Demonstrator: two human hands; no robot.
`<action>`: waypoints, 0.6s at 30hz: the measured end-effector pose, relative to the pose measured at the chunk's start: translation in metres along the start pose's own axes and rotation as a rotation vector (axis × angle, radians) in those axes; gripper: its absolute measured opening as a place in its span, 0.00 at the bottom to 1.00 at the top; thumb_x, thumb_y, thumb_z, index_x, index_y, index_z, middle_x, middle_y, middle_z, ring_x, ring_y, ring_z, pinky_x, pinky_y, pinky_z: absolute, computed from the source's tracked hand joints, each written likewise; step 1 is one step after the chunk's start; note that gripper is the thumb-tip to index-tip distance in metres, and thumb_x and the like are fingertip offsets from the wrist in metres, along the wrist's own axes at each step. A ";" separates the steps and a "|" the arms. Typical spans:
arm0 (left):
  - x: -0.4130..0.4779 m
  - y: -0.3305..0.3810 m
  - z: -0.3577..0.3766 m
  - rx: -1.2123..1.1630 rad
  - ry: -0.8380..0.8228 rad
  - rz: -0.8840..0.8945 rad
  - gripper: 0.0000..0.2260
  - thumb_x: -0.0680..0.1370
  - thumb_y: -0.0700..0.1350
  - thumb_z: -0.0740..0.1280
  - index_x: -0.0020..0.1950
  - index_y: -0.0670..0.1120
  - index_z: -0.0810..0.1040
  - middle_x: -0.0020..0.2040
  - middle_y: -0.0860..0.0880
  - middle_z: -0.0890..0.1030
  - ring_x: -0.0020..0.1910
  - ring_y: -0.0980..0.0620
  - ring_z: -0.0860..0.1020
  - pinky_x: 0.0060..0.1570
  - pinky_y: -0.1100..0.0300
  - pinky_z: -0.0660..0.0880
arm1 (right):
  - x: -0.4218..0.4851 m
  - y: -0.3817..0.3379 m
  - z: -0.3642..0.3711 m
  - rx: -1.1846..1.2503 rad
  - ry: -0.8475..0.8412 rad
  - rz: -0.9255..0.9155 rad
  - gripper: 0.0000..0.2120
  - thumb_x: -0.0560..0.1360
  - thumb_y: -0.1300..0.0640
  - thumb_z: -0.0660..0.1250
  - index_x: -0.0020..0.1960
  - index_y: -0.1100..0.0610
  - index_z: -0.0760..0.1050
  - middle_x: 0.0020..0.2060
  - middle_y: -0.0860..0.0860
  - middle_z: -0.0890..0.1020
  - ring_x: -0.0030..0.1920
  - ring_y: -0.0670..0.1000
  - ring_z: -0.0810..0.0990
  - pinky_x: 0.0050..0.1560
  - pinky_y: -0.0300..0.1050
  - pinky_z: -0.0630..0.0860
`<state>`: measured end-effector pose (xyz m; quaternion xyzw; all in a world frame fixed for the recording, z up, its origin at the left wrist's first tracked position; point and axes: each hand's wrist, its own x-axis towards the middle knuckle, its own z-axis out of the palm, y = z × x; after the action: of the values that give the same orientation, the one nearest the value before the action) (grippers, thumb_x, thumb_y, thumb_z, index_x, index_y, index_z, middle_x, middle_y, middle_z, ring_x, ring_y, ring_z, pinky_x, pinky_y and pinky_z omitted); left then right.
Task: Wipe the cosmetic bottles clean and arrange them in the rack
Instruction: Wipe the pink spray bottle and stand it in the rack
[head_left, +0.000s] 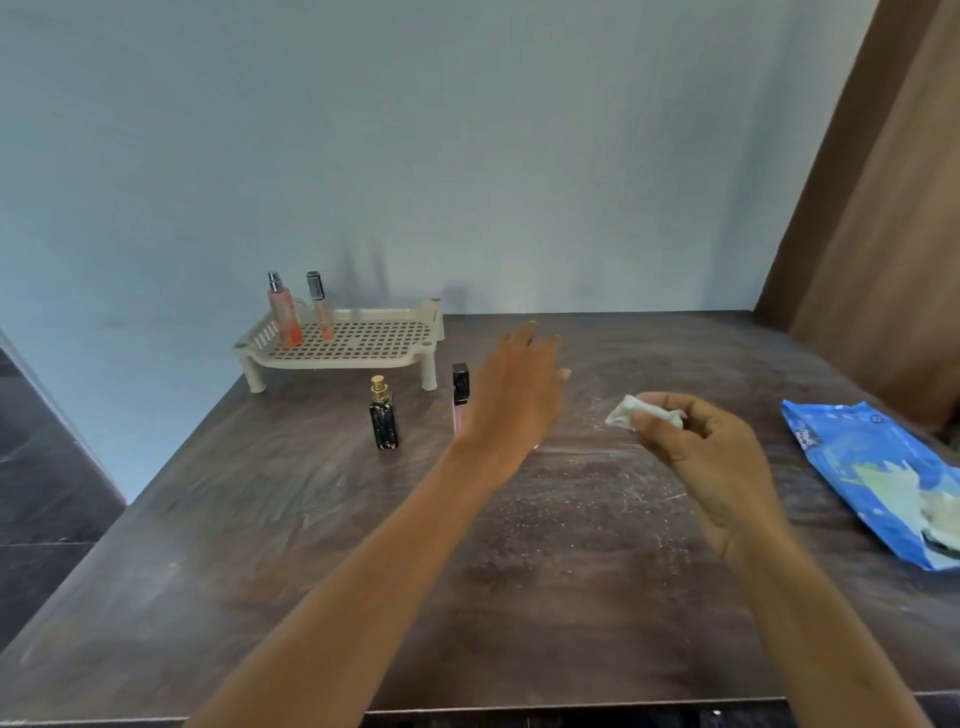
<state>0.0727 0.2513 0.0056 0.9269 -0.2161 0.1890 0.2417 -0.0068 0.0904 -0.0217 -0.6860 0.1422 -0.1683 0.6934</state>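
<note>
Now left hand (514, 384) stretched flat, fingers apart, over mid tabletop (260, 545), gripping nothing. Right hand (701, 447) pinching wipe (631, 413). Rack (358, 358) at far left edge, two bottles (284, 312) upright inside; black bottle (384, 415) and tube (460, 389) before it. Blue pack (857, 457) at right edge.

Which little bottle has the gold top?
The black bottle standing on the table in front of the rack. The two pinkish bottles in the rack have silver tops, and the tube beside the left hand has a black cap.
</note>
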 end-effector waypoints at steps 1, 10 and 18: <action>0.002 0.002 0.003 -0.004 0.004 -0.041 0.18 0.82 0.48 0.64 0.71 0.42 0.73 0.69 0.42 0.75 0.69 0.43 0.73 0.63 0.51 0.71 | -0.001 0.004 -0.004 0.012 -0.004 0.007 0.08 0.72 0.62 0.74 0.49 0.54 0.84 0.47 0.51 0.86 0.49 0.49 0.84 0.54 0.44 0.79; 0.013 -0.002 0.026 -0.047 0.074 -0.209 0.07 0.82 0.45 0.66 0.50 0.45 0.83 0.39 0.51 0.82 0.34 0.59 0.76 0.34 0.71 0.67 | -0.002 0.029 -0.020 0.221 -0.002 0.080 0.07 0.76 0.64 0.69 0.51 0.56 0.84 0.48 0.53 0.87 0.48 0.46 0.85 0.50 0.35 0.80; -0.041 -0.011 0.029 -0.691 0.284 -0.280 0.08 0.79 0.42 0.70 0.58 0.45 0.83 0.51 0.50 0.87 0.47 0.61 0.84 0.50 0.61 0.82 | -0.018 0.028 -0.011 0.116 0.038 -0.033 0.09 0.79 0.56 0.66 0.55 0.54 0.84 0.48 0.45 0.87 0.52 0.43 0.84 0.56 0.40 0.77</action>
<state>0.0515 0.2575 -0.0408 0.7762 -0.1029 0.1968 0.5901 -0.0265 0.0882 -0.0507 -0.6436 0.1341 -0.2006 0.7263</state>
